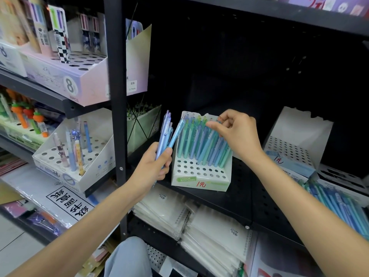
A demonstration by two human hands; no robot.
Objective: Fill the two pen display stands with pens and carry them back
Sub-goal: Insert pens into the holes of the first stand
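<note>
A white pen display stand (199,176) with a green front label sits on the black shelf, its back rows filled with several blue and green pens (201,142). My left hand (153,168) grips a bundle of several light blue and purple pens (167,132) just left of the stand. My right hand (237,132) is over the stand's back rows, fingers pinching the top of a pen there. A second white display stand (295,140) with empty holes stands further right on the same shelf.
A pile of blue and green pens (339,206) lies at the right edge of the black perforated shelf (265,212). A black upright post (117,96) separates neighbouring shelves with other pen stands (75,152). Wrapped notebooks (199,222) are stacked below.
</note>
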